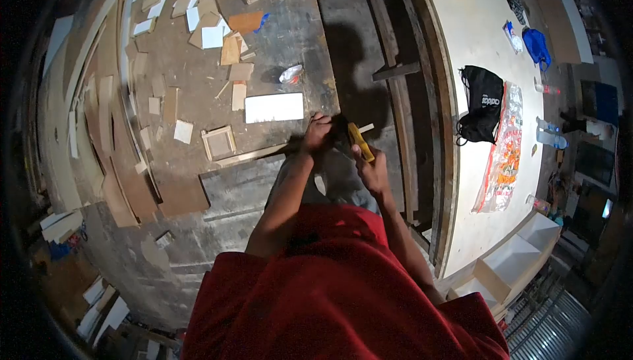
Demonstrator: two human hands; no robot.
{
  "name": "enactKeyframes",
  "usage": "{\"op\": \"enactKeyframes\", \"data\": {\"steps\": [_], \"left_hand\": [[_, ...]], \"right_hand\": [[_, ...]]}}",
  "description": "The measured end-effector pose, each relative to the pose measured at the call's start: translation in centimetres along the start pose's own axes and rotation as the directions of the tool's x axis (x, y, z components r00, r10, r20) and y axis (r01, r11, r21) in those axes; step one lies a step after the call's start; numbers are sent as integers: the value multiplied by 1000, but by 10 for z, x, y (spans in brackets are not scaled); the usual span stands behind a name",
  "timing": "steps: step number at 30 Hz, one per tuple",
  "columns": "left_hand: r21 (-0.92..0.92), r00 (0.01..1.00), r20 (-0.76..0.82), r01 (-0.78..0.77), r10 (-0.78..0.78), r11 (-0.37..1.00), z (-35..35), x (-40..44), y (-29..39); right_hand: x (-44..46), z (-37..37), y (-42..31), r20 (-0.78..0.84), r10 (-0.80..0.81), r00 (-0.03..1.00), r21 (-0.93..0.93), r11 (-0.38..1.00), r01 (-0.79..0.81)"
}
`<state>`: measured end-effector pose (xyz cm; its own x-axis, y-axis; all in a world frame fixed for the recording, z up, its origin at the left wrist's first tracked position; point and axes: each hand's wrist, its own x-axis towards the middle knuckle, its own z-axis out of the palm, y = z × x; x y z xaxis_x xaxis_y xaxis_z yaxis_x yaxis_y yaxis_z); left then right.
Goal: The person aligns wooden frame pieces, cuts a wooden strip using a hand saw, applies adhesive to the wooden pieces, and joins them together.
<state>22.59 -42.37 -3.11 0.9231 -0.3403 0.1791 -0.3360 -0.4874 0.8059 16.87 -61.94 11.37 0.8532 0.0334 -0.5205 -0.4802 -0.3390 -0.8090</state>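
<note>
A long thin wooden strip (253, 156) lies along the near edge of the worktable and sticks out past its right corner. My left hand (318, 132) is closed over this strip near the corner, its fingers bent and partly in shadow. In my right hand (374, 174) is a yellow-handled tool (361, 142), gripped just right of the corner, beside the strip's free end. The tool's working end is dark and I cannot make it out. A white rectangular board (273, 107) lies flat just beyond my left hand.
The worktable (277, 37) carries several wood offcuts, a small wooden frame (218, 143) and a crumpled plastic packet (291, 74). Long strips (125, 76) are heaped at left. Across a gap with beams, a pale table (461, 228) bears a black drawstring bag (481, 104) and a plastic sheet (502, 155).
</note>
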Motion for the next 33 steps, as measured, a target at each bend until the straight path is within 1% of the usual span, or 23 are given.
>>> {"op": "enactKeyframes", "data": {"steps": [2,3,4,5,6,7,9,11,12,13,14,16,17,19,22,23,25,26,29,30,31,32,33], "left_hand": [[36,991,-100,-87,90,996,52,-13,-67],[58,940,-268,-203,211,977,50,-9,-57],[51,944,-267,-189,195,981,48,-14,-50],[30,971,-197,-129,132,991,44,-13,-47],[17,989,-127,-69,71,997,38,-10,-43],[-44,990,-132,53,-58,998,34,-12,-30],[-44,987,-147,61,-67,997,22,-7,-18],[-51,985,-155,69,-76,996,19,-11,-5],[10,982,-165,94,-91,996,17,-13,0],[71,979,-177,118,-104,990,16,-15,5],[74,978,-180,117,-102,990,15,-17,10],[155,974,-227,63,-26,986,14,-24,16],[155,974,-226,63,-26,986,14,-29,21],[277,965,-262,101,-26,956,10,-36,29],[216,954,-288,147,-81,965,7,-46,29],[207,960,-257,167,-112,964,9,-47,28],[188,959,-269,138,-84,972,16,-35,30],[169,958,-279,108,-58,980,20,-28,30],[93,958,-277,109,-79,990,33,-9,28],[95,957,-277,115,-84,989,34,-8,31],[43,952,-289,119,-102,992,32,-5,35],[-5,946,-303,118,-115,993,30,0,38],[0,946,-302,122,-116,993,30,3,39]], "right_hand": [[9,-1,0,22,-13,1000,27,1000,13],[-1,-1,5,-20,-13,1000,-7,1000,13],[-12,-2,13,-61,-4,998,-39,999,1],[-8,0,25,-115,-6,993,32,999,9],[-4,-4,34,-109,-3,994,30,1000,7],[-2,-10,38,-125,30,992,127,992,-14],[2,-15,25,-159,62,985,269,963,-17],[8,-23,28,-177,59,982,245,969,-15],[12,-25,26,-198,52,979,223,975,-6],[11,-27,25,-180,36,983,286,958,17],[12,-27,24,-179,32,983,287,958,21],[11,-27,28,-206,47,977,293,956,16],[10,-27,31,-206,47,977,294,956,16],[13,-29,36,-225,-10,974,328,941,85],[16,-35,40,-239,7,971,386,918,89],[18,-38,40,-240,4,971,386,918,92],[20,-43,41,-266,98,959,363,932,6],[21,-45,41,-265,99,959,363,932,5],[30,-52,41,-257,102,961,284,958,-26],[37,-52,40,-273,32,962,129,992,4],[46,-52,45,-277,-41,960,-28,999,35],[61,-48,53,-273,-43,961,-23,999,38],[80,-41,78,-264,-71,962,-39,997,63]]}}
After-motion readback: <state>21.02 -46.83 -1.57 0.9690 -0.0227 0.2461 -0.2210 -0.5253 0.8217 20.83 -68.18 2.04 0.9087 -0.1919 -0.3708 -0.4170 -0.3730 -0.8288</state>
